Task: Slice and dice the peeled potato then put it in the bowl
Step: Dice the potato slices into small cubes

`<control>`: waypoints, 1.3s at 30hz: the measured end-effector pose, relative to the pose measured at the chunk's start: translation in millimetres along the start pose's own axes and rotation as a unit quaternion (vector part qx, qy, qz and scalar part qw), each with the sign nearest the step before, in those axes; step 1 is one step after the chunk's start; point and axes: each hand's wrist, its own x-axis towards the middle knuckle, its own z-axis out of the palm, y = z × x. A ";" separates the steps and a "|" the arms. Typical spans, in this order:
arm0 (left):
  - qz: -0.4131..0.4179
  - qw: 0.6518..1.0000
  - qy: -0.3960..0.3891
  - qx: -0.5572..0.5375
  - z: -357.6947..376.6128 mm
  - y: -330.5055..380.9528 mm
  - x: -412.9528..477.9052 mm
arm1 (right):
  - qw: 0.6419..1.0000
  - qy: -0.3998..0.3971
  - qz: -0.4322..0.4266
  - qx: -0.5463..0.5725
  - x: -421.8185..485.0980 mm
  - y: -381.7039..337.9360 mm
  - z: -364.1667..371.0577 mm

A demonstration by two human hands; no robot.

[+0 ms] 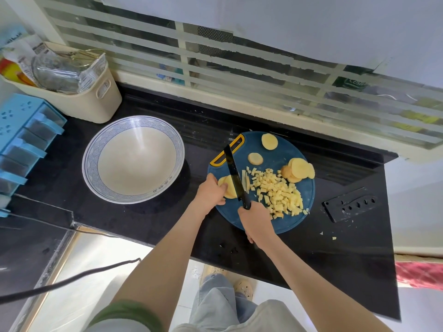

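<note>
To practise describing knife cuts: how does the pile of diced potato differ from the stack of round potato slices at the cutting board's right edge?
The pile of diced potato is many small cubes; the stack of round potato slices is a few flat discs. The pile lies spread mid-board; the stack overlaps at the edge. Both are pale yellow and on the cutting board, not in the bowl.

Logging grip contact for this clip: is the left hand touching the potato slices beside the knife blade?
Touching. The head view shows the left hand with its fingers curled onto the potato slices, no gap, left of the knife.
</note>
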 end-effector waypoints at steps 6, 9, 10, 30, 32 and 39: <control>0.000 1.000 -0.007 0.005 1.1 0.3 2.2 | 1.000 -0.004 0.021 0.007 -1.1 -1.0 7.3; 0.009 1.000 -0.011 0.015 0.2 0.7 3.8 | 0.999 -0.010 0.035 0.015 -0.1 -1.7 9.6; 0.011 1.000 -0.013 0.019 0.3 -0.1 4.0 | 0.999 -0.012 0.038 0.016 0.2 -0.8 10.7; 0.018 1.000 -0.021 -0.002 -2.9 -0.8 3.8 | 1.000 -0.006 0.025 -0.007 17.7 -13.3 9.2; 0.008 1.000 -0.024 -0.012 -3.8 -0.7 3.1 | 1.000 -0.003 0.021 0.000 12.3 -8.0 6.8; -0.009 1.000 -0.016 -0.024 -4.4 2.3 1.3 | 1.000 -0.005 0.000 -0.007 0.7 -3.6 1.2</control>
